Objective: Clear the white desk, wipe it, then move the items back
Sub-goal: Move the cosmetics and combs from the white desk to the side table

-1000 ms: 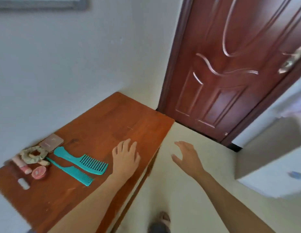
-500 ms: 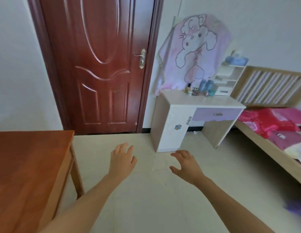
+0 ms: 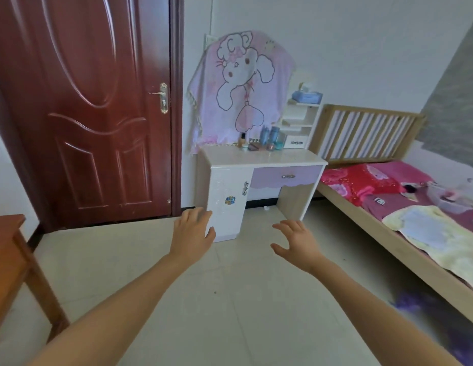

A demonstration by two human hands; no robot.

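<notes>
Change noted: a second ago the view looked down on a brown wooden table (image 3: 8,247) carrying combs and small toiletries. The head has since turned, and the white desk (image 3: 259,157) now stands in full view ahead. Only a corner of the table shows, far to the desk's left. Judgement: part of the desk's load is already moved off and the person is heading back for more. Clearing is under way and wiping has not begun.

Fixtures, all placed from the desk:
- The dark red door (image 3: 85,114) is closed, immediately to its left.
- The bed (image 3: 388,233) is just beside its right end and runs toward the camera.
- A pink cartoon cloth (image 3: 238,93) hangs behind it, reaching down to its rear edge.
- A white shelf unit (image 3: 301,120) stands on its rear right corner, with a blue tissue box (image 3: 308,96) on top.

Both arms reach forward over the floor in front of the desk, well short of it. The left hand (image 3: 193,233) is palm down with fingers nearly straight and holds nothing. In view it overlaps the desk's cabinet side, but I judge it is not touching. The right hand (image 3: 296,240) is spread wide with fingers slightly hooked and is also empty.

Remaining task items: a cluster of bottles and jars (image 3: 269,138) stands along the desk's rear edge, between cloth and shelf unit.
</notes>
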